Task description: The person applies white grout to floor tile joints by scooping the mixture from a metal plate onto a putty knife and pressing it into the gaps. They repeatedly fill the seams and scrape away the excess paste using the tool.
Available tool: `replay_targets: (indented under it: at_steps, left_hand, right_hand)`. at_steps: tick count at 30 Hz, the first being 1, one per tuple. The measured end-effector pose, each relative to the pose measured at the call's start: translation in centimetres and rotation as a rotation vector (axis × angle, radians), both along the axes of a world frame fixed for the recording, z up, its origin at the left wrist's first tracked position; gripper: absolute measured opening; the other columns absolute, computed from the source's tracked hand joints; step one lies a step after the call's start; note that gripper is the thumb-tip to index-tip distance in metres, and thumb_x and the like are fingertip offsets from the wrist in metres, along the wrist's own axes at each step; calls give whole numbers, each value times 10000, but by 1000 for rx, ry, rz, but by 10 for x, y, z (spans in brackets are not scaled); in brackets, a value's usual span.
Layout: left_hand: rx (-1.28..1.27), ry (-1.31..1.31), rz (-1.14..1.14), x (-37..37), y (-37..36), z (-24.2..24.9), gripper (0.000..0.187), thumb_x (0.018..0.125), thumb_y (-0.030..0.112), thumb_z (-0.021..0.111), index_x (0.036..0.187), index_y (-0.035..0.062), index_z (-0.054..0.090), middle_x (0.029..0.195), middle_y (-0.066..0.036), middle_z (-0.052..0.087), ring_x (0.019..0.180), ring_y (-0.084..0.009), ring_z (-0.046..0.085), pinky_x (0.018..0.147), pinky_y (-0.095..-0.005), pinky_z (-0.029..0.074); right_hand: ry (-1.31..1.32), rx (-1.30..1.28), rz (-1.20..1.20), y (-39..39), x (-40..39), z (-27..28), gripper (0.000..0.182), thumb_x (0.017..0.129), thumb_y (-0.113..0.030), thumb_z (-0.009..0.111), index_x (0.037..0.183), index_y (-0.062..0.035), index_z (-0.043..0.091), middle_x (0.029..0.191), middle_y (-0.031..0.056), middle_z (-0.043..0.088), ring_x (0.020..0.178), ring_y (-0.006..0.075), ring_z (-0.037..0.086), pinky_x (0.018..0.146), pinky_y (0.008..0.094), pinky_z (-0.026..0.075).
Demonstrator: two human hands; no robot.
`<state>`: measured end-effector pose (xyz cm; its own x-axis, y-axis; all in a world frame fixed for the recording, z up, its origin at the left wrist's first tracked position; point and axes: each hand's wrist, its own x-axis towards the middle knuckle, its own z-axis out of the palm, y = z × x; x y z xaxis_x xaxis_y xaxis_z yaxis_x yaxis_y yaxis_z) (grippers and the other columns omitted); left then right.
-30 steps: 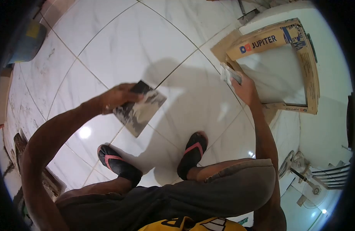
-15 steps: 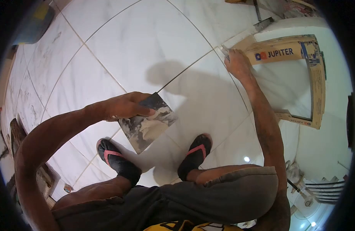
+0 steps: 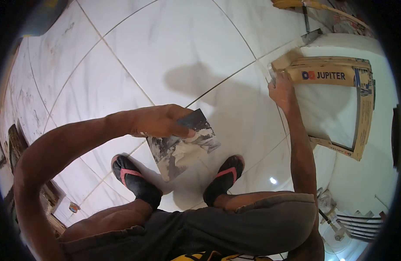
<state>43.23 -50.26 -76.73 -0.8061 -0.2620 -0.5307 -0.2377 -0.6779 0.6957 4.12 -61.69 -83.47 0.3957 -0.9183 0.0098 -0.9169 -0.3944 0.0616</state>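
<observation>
your left hand (image 3: 159, 123) gripping a dark paste-smeared plate (image 3: 181, 150) above the marbled tile floor (image 3: 178, 39), your right hand (image 3: 282, 90) with fingers closed around a small, partly hidden tool (image 3: 271, 71), just beside the JUPITER-printed cardboard frame (image 3: 331, 75)

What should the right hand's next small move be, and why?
Probably ease the small scraper in the right hand onto the dark tile joint. That joint looks open beside the paler joint, the scraper is close to its far end, and the left hand holds a dark plate smeared with pale paste.
</observation>
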Motion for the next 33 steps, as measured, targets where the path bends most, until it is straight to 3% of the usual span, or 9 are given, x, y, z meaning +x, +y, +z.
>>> replay_targets:
  at_steps: [4, 10, 14, 17, 20, 23, 26, 30, 33]
  left_hand:
    - [-5, -14, -31, -3, -1, 0, 394, 916, 267, 590, 1225, 24, 558, 1095, -75, 641, 994, -151, 600, 852, -307, 503]
    - [-40, -39, -40, -4, -1, 2, 393, 910, 261, 586, 1221, 21, 558, 1077, -78, 642, 981, -157, 600, 850, -311, 502]
    - [-68, -58, -69, -9, 0, 3, 398, 910, 258, 586, 1222, 13, 555, 1080, -86, 641, 985, -163, 598, 857, -317, 501]
    - [-63, -45, -102, -13, 4, -5, 427, 925, 282, 586, 1251, 13, 528, 1104, -101, 636, 1003, -172, 599, 877, -330, 506]
    - [-68, -51, -138, -19, 5, 0, 452, 931, 313, 589, 1262, 14, 514, 1111, -110, 635, 1011, -177, 600, 887, -337, 511]
    - [-59, -53, -145, -23, 4, 4, 466, 930, 332, 593, 1261, 16, 512, 1111, -115, 636, 1016, -179, 601, 891, -340, 513]
    - [-56, -74, -181, -31, 6, 7, 461, 932, 335, 591, 1258, 19, 513, 1115, -120, 636, 1020, -181, 603, 894, -342, 513]
    - [-93, -47, -186, -35, 3, 13, 445, 937, 329, 583, 1256, 26, 518, 1114, -119, 641, 1024, -185, 607, 897, -341, 511]
    - [-149, -71, -196, -36, 4, 10, 433, 936, 325, 582, 1248, 31, 525, 1095, -110, 646, 1009, -181, 608, 885, -342, 511]
  right_hand:
    - [490, 131, 3, 15, 1, -54, 405, 825, -114, 541, 1197, 43, 506, 1172, 257, 516, 1120, 390, 487, 1002, 441, 389]
    - [-54, 219, 8, 33, -24, -14, 303, 787, -64, 571, 1051, 75, 520, 1087, 236, 536, 1021, 418, 514, 937, 482, 412]
    - [495, 76, 157, 47, -44, -49, 344, 792, -75, 577, 1103, 57, 515, 1132, 240, 513, 1072, 417, 493, 941, 478, 406]
    - [346, 56, 21, 67, -33, -72, 384, 768, -61, 581, 1123, 66, 505, 1099, 225, 506, 1006, 372, 489, 919, 470, 418]
    - [62, 209, 63, 71, -43, -28, 386, 740, -38, 598, 1098, 73, 505, 1089, 217, 495, 1033, 357, 476, 927, 452, 409]
    - [138, 8, 62, 74, -57, -19, 386, 743, -41, 610, 1095, 74, 501, 1057, 210, 492, 1031, 362, 475, 935, 442, 412]
    - [453, 74, 1, 86, -67, -75, 412, 747, -58, 621, 1112, 82, 492, 1072, 212, 491, 1044, 370, 474, 948, 439, 414]
    - [159, 221, 18, 96, -64, -24, 407, 756, -56, 629, 1119, 90, 513, 1090, 213, 504, 1061, 366, 470, 960, 441, 399]
    - [47, 131, 19, 97, -85, -9, 419, 762, -51, 623, 1139, 89, 507, 1109, 221, 499, 1086, 364, 459, 961, 434, 402]
